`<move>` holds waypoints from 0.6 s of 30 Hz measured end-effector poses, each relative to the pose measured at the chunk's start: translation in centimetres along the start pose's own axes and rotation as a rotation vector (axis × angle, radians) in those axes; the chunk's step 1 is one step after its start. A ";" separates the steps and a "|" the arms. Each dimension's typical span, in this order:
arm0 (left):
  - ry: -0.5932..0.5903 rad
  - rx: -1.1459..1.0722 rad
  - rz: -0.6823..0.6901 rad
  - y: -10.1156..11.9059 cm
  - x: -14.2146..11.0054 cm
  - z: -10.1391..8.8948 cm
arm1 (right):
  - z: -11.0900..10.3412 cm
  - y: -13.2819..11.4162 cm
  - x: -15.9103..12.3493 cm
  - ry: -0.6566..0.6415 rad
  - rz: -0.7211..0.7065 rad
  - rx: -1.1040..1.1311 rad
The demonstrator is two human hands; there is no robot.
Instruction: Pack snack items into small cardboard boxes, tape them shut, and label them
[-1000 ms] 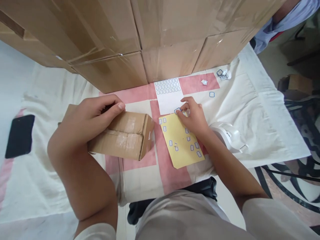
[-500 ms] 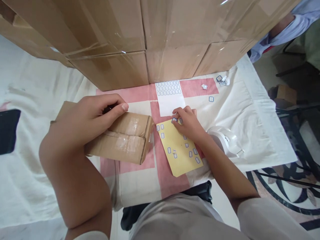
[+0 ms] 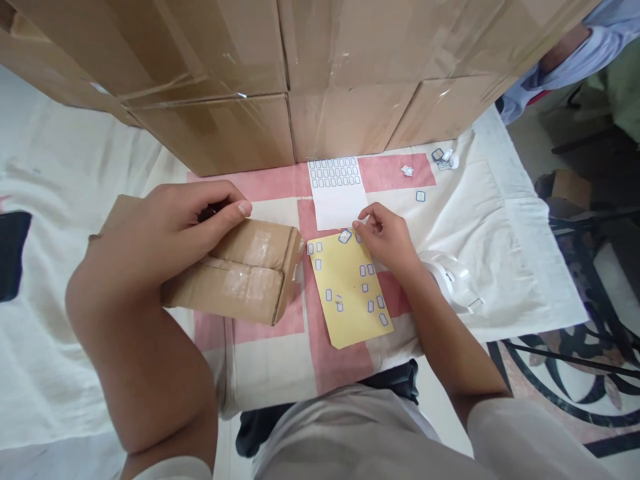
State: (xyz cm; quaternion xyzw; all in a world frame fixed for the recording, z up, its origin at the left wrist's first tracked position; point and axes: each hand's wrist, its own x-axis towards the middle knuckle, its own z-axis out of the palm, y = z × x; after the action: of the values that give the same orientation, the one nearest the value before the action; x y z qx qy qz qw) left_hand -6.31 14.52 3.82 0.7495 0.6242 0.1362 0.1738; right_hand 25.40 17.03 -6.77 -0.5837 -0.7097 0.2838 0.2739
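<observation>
My left hand (image 3: 195, 223) is closed on a small brown cardboard box (image 3: 250, 267), which is taped along its top and tilted above the cloth. My right hand (image 3: 385, 233) hovers at the top right corner of a yellow sheet (image 3: 345, 320), thumb and index finger pinched together. Whatever the pinch holds is too small to make out. Several small blue-outlined stickers dot the yellow sheet, and a crumpled sticker (image 3: 345, 237) lies at its top edge. Beyond it lies a white sticker sheet (image 3: 340, 207), with rows of outlined labels at its far end.
Large taped cardboard boxes (image 3: 350, 120) wall off the back of the table. At right are a white tape dispenser (image 3: 453, 280), a loose label (image 3: 421, 197) and crumpled scraps (image 3: 445, 159). A dark object (image 3: 13, 253) lies far left. Another person's sleeve (image 3: 575, 57) shows top right.
My right hand has drawn away from the crumpled sticker toward the yellow sheet's top right corner, uncovering more of the sheet. My left hand still holds the box. The view has shifted slightly.
</observation>
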 end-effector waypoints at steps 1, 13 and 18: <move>-0.003 -0.004 -0.005 0.0 0.0 0.0 | -0.4 -0.1 -0.1 0.012 -0.014 -0.028; -0.003 -0.009 0.005 -0.1 0.0 -0.2 | -0.2 -1.1 -1.0 -0.105 -0.174 -0.159; -0.004 -0.033 0.037 -0.4 0.1 -0.1 | 1.9 -3.0 -2.4 -0.304 -0.434 0.116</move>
State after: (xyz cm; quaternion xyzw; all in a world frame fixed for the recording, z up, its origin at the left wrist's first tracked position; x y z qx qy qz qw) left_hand -6.67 14.67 3.76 0.7582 0.6075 0.1484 0.1847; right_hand 22.43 14.03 -6.04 -0.3517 -0.8339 0.3430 0.2515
